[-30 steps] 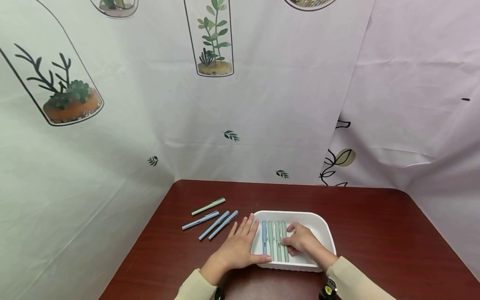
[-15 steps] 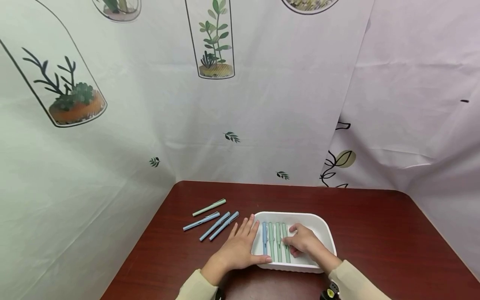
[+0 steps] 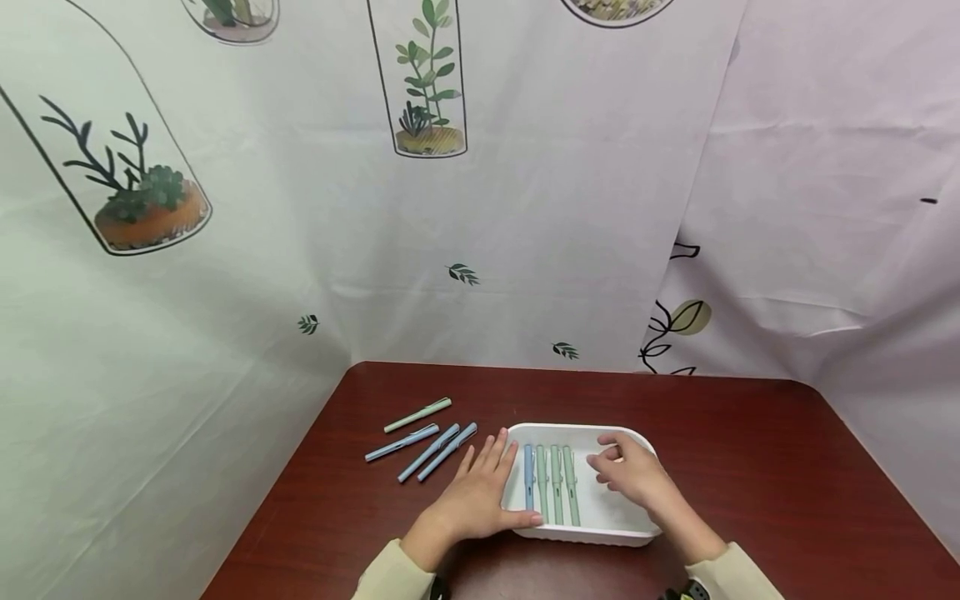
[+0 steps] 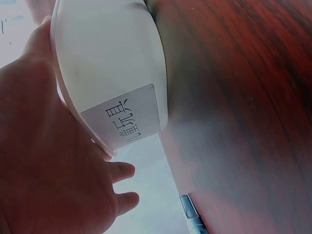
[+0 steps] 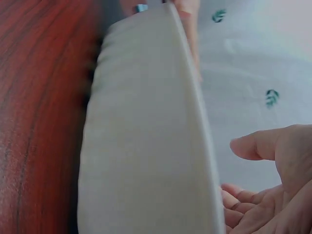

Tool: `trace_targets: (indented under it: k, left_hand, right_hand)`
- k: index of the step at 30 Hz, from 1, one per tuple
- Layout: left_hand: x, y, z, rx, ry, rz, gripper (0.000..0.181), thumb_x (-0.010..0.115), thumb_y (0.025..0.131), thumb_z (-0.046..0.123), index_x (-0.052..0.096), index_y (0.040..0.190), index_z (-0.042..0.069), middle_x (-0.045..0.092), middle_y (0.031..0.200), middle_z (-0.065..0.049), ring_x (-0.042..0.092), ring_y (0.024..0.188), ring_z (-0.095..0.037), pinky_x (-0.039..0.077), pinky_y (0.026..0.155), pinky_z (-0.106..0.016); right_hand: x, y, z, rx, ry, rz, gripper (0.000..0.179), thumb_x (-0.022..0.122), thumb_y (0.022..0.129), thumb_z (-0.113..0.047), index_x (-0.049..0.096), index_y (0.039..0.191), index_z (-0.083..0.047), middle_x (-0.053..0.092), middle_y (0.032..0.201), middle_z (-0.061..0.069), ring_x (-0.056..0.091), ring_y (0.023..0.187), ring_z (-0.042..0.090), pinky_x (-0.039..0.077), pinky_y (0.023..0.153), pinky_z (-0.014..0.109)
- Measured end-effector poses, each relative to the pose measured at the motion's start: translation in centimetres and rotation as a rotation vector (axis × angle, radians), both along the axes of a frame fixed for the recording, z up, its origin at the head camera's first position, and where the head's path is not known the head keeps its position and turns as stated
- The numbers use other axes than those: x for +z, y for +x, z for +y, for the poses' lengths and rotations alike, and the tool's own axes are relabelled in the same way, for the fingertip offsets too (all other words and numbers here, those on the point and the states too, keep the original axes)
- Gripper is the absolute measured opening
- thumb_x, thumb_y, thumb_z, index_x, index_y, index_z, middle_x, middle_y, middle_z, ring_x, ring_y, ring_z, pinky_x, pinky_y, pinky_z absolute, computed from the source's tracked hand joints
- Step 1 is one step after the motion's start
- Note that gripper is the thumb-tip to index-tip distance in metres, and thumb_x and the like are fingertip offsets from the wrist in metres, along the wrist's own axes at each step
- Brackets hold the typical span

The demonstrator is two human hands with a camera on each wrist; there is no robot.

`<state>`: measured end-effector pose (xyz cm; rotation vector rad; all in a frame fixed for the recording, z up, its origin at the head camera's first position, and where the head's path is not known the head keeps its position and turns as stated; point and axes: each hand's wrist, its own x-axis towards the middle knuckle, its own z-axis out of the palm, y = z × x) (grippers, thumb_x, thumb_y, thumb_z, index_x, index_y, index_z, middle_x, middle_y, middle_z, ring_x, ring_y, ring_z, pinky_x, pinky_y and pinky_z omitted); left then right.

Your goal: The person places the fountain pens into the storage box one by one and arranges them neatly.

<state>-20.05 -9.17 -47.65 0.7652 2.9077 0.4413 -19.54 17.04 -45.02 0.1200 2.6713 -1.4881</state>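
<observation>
A white plastic tray (image 3: 609, 529) holds a blue pen (image 3: 528, 477) and three light green pens (image 3: 557, 485), lying side by side in its left part. The rightmost green pen leans slightly. My left hand (image 3: 474, 498) rests across the tray's left rim, fingers spread and thumb along the front edge; the left wrist view shows its palm against the tray wall, near a printed label (image 4: 122, 119). Over the right part of the tray is my right hand (image 3: 636, 473), holding nothing, its fingers loosely bent and apart from the pens. The right wrist view shows its thumb and fingers apart.
Left of the tray, three blue pens (image 3: 427, 452) and a light green pen (image 3: 417, 415) lie loose on the dark red wooden table (image 3: 750, 467). A white curtain (image 3: 525, 217) with plant prints hangs behind and beside the table.
My right hand has let go of the rightmost green pen and moved right and slightly up, away from the row. My left hand has stayed on the tray.
</observation>
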Motion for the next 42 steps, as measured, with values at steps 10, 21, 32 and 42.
trace_targets:
  k: [10, 21, 32, 42]
  left_hand:
    - [-0.1, 0.0, -0.2, -0.005, 0.008, 0.010, 0.111, 0.064, 0.082, 0.076, 0.025, 0.161, 0.008, 0.014, 0.169, -0.014, 0.018, 0.155, -0.034, 0.016, 0.122, -0.058]
    - [-0.2, -0.1, -0.2, -0.001, 0.006, 0.006, 0.112, 0.062, 0.082, 0.077, 0.025, 0.161, 0.008, 0.013, 0.170, -0.013, 0.018, 0.155, -0.034, 0.016, 0.122, -0.058]
    - [-0.1, -0.1, -0.1, -0.004, 0.005, 0.002, 0.112, 0.062, 0.082, 0.078, 0.024, 0.161, 0.008, 0.013, 0.170, -0.013, 0.017, 0.155, -0.034, 0.016, 0.122, -0.058]
    - [-0.1, 0.0, -0.1, -0.006, 0.005, 0.008, 0.111, 0.062, 0.082, 0.078, 0.025, 0.161, 0.008, 0.014, 0.170, -0.013, 0.018, 0.155, -0.034, 0.016, 0.122, -0.058]
  right_hand:
    - [0.9, 2.0, 1.9, 0.030, 0.096, 0.153, 0.048, 0.073, 0.094, -0.025, 0.059, 0.136, -0.008, 0.062, 0.135, 0.018, 0.068, 0.114, 0.032, 0.054, 0.092, 0.044]
    - [-0.5, 3.4, 3.6, 0.093, 0.282, 0.502, 0.053, 0.076, 0.091, -0.021, 0.059, 0.138, -0.005, 0.048, 0.149, 0.021, 0.060, 0.122, 0.044, 0.049, 0.096, 0.060]
    - [-2.8, 4.3, 5.0, 0.096, 0.407, 0.611, 0.066, 0.080, 0.087, -0.022, 0.052, 0.145, -0.006, 0.038, 0.157, 0.022, 0.021, 0.154, 0.033, 0.032, 0.115, 0.058]
    - [-4.2, 5.1, 6.2, 0.127, 0.463, 0.578, 0.072, 0.075, 0.092, -0.031, 0.045, 0.152, -0.005, 0.029, 0.162, 0.023, 0.011, 0.155, 0.037, 0.017, 0.122, 0.056]
